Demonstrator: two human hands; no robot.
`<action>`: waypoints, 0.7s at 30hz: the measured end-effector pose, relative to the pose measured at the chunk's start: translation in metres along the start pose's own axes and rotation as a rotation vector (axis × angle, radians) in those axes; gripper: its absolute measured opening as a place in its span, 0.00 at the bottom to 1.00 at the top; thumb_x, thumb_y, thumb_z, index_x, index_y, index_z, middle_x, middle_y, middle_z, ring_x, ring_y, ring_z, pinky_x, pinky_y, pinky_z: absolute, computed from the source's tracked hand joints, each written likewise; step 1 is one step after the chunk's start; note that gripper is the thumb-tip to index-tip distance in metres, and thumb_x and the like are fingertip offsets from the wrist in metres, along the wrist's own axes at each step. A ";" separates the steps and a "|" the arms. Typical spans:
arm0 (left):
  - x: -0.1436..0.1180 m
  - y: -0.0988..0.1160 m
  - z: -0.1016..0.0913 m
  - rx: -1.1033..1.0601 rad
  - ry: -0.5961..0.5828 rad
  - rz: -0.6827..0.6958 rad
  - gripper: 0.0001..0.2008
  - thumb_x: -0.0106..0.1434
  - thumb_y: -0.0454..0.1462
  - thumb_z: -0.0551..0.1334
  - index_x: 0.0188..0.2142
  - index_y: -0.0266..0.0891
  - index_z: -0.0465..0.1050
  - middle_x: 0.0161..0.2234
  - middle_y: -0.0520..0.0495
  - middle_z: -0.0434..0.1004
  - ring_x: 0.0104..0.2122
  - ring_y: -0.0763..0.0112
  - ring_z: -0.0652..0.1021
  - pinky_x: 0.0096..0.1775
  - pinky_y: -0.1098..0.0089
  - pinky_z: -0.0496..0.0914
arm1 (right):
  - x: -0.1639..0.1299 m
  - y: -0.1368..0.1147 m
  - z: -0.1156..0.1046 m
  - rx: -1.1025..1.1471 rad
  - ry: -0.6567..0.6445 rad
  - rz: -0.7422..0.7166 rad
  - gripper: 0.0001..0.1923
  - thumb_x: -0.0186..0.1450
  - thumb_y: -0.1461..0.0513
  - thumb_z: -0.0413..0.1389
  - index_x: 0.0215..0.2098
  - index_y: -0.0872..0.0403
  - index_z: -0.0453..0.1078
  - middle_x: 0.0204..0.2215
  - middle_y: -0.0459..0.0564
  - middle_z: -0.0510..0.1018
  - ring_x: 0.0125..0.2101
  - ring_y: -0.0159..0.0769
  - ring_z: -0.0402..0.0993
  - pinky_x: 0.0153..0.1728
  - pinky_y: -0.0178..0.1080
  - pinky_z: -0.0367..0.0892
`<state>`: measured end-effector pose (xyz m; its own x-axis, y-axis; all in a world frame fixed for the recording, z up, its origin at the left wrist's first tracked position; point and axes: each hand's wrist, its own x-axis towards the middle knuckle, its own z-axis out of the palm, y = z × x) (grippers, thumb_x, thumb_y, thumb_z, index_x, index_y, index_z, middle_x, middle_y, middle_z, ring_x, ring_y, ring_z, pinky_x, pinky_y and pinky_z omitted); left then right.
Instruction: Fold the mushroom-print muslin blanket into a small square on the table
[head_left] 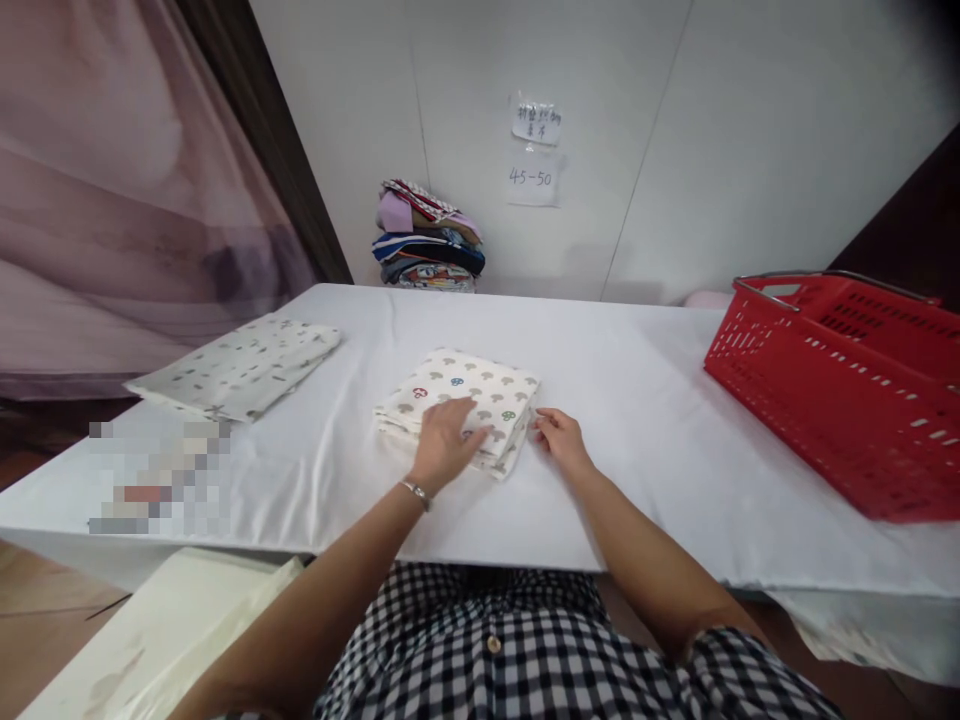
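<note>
A folded white cloth (465, 380) printed with mushrooms, mostly beige with a few red, blue and green ones, lies on the white-covered table in front of me. My left hand (444, 440) rests on its near part, palm down with thumb and fingers apart. At the cloth's right edge is my right hand (561, 437), its fingers curled together and closed on the edge of the layers. Along the near right side, the folded layers sit slightly out of line, with a lower layer showing.
A second folded cloth (247, 365) with small dark prints lies at the table's left. On the right stands a red plastic basket (817, 400) with metal handles. A pile of folded fabrics (429, 240) rises behind the far edge. Paper notes (534, 178) hang on the wall.
</note>
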<state>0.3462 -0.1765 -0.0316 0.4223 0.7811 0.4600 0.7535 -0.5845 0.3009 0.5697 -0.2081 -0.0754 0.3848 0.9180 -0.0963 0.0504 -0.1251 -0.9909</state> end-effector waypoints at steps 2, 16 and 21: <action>-0.006 0.026 0.006 -0.001 -0.065 0.100 0.25 0.58 0.48 0.60 0.52 0.39 0.67 0.54 0.42 0.69 0.54 0.57 0.67 0.55 0.57 0.58 | 0.018 -0.005 0.002 -0.074 0.033 0.005 0.17 0.56 0.61 0.53 0.42 0.57 0.71 0.31 0.50 0.78 0.21 0.28 0.70 0.15 0.28 0.60; 0.022 0.044 -0.005 -0.082 -0.393 -0.266 0.15 0.63 0.44 0.53 0.44 0.44 0.73 0.42 0.50 0.78 0.41 0.66 0.76 0.43 0.69 0.68 | 0.078 0.004 0.006 -0.289 0.024 -0.152 0.16 0.52 0.64 0.50 0.36 0.53 0.75 0.23 0.43 0.75 0.25 0.32 0.69 0.27 0.31 0.63; 0.053 0.071 -0.001 0.130 -0.524 -0.145 0.27 0.57 0.46 0.60 0.55 0.44 0.62 0.52 0.44 0.70 0.49 0.58 0.72 0.47 0.62 0.66 | 0.086 0.009 0.006 -0.299 -0.047 -0.188 0.14 0.51 0.65 0.49 0.32 0.52 0.74 0.20 0.41 0.73 0.22 0.31 0.67 0.26 0.31 0.62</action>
<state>0.4216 -0.1771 0.0153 0.4787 0.8756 -0.0648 0.8644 -0.4570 0.2098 0.5980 -0.1282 -0.0932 0.3009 0.9508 0.0739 0.3864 -0.0507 -0.9209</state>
